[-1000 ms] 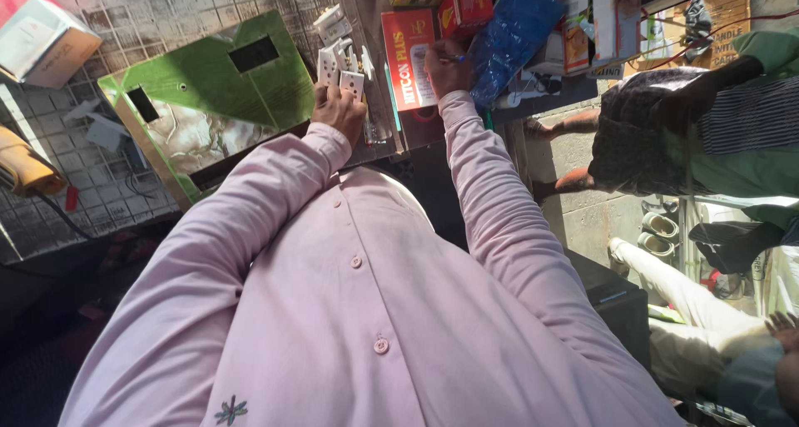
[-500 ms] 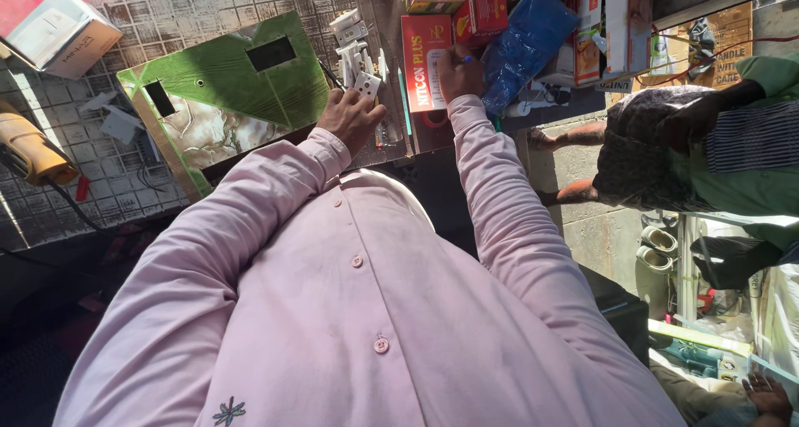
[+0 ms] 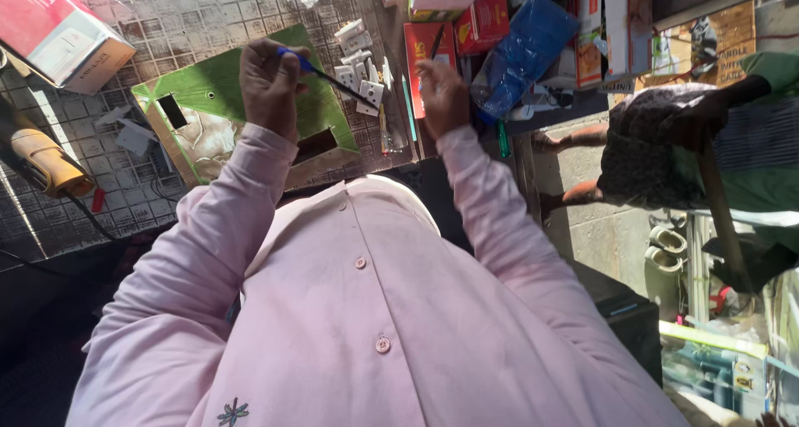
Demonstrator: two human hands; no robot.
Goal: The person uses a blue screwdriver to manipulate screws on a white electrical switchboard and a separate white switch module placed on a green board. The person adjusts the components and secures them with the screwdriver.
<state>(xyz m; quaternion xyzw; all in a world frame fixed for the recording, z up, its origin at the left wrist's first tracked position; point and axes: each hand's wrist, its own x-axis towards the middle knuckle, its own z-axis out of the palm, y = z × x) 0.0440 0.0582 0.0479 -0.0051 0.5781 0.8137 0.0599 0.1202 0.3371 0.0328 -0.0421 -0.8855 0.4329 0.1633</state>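
Both palms hidden, left hand (image 3: 268, 86) gripping screwdriver (image 3: 329, 78)

The table (image 3: 208, 11) is topped with a glossy sheet over a fine grid pattern, catching glare. The green board (image 3: 225, 86) looks matt, its cut edges raw and pale like pressed wood. The screwdriver (image 3: 320, 73) has a blue plastic handle and a thin dark metal shaft. White switches (image 3: 358, 52) are smooth plastic. The red boxes (image 3: 429, 44) are printed card, the blue bag (image 3: 524, 52) crinkled shiny plastic. The pink shirt (image 3: 358, 310) is soft matt cloth with plastic buttons.
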